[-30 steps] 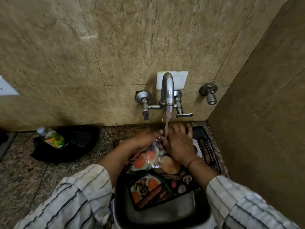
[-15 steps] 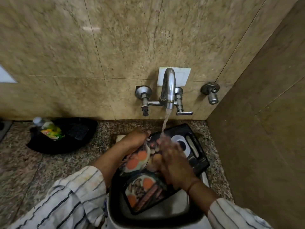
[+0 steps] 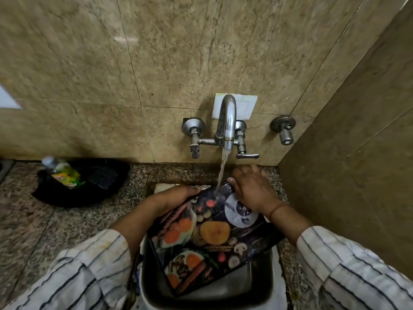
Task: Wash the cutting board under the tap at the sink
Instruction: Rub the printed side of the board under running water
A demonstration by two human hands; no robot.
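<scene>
A dark cutting board (image 3: 214, 236) printed with vegetables and mushrooms lies tilted over the steel sink (image 3: 257, 285). Water runs from the chrome tap (image 3: 228, 121) onto the board's far edge. My left hand (image 3: 176, 195) grips the board's left far edge. My right hand (image 3: 252, 189) lies over the board's far right corner, fingers spread flat across it beside the stream. Both striped sleeves fill the bottom of the view.
A black bowl (image 3: 93, 186) holding a plastic bottle with a green-yellow label (image 3: 62, 171) sits on the speckled granite counter (image 3: 44, 224) to the left. A separate wall valve (image 3: 283, 129) is right of the tap. Tiled walls close in behind and on the right.
My right hand has slid from the middle of the board up to its far right corner. The board has swung, showing more of its printed face. Water keeps running.
</scene>
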